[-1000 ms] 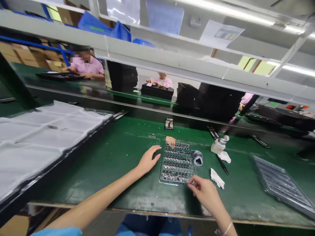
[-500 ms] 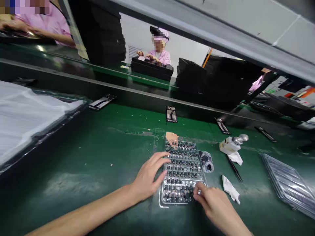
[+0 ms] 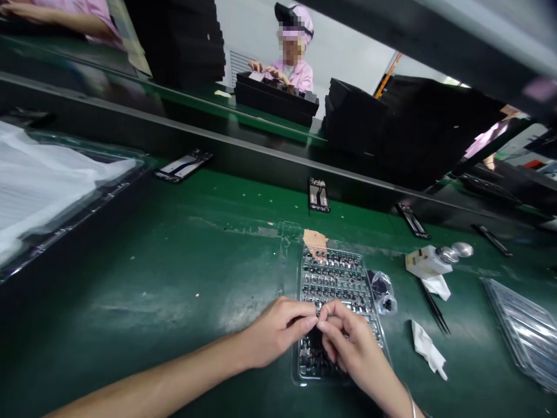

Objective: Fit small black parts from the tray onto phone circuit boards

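My left hand [image 3: 277, 330] and my right hand [image 3: 355, 343] meet fingertip to fingertip over the lower half of a clear plastic tray [image 3: 297, 378]. Both are closed in a pinch, and whatever sits between the fingers is too small or hidden to make out. Rows of small dark and silvery components [image 3: 333, 273] fill the tray's compartments. My hands cover some of the middle rows. Just right of the tray lies a small clear bag with dark contents [image 3: 383, 290]. A torn tan scrap [image 3: 314, 239] shows at the tray's top edge.
At right are a bottle with a metal top [image 3: 426, 261], black tweezers [image 3: 435, 307], a crumpled white tissue [image 3: 429, 351] and stacked clear trays [image 3: 522, 331]. Phone frames [image 3: 319, 195] lean along the back ledge. White sheeting [image 3: 56, 174] covers a tray at left. A co-worker [image 3: 296, 69] sits opposite.
My right hand has risen from the tray's lower right corner to its middle. My left hand has moved in from the left edge, its spread fingers closing to meet it. The view has shifted.
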### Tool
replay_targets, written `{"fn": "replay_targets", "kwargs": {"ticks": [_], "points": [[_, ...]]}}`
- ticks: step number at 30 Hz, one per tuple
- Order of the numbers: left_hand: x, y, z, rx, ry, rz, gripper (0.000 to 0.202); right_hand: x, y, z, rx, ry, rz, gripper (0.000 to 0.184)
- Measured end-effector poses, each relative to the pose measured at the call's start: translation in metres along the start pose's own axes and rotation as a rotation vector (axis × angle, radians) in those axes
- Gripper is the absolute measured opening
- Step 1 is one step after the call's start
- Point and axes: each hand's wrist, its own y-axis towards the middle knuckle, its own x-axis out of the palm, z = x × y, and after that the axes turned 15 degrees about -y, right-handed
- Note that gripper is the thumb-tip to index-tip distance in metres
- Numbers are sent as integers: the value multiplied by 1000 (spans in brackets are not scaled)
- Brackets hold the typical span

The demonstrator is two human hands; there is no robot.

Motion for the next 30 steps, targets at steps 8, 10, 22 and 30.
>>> {"fn": "replay_targets", "kwargs": {"ticks": [8, 10, 22, 30], "points": [[0, 0, 4, -66, -24, 107, 27, -36, -25, 18, 151, -50, 37, 20], [-1, 0, 6, -80, -80, 125, 23, -41, -29, 25, 167, -239, 83, 17], [0, 4, -2, -139, -144, 117, 20, -29, -32, 32, 109, -740, 293, 14], [-4, 7, 0, -227, -275, 153, 23, -65, -51, 64, 283, -1007, 930, 29]]}}
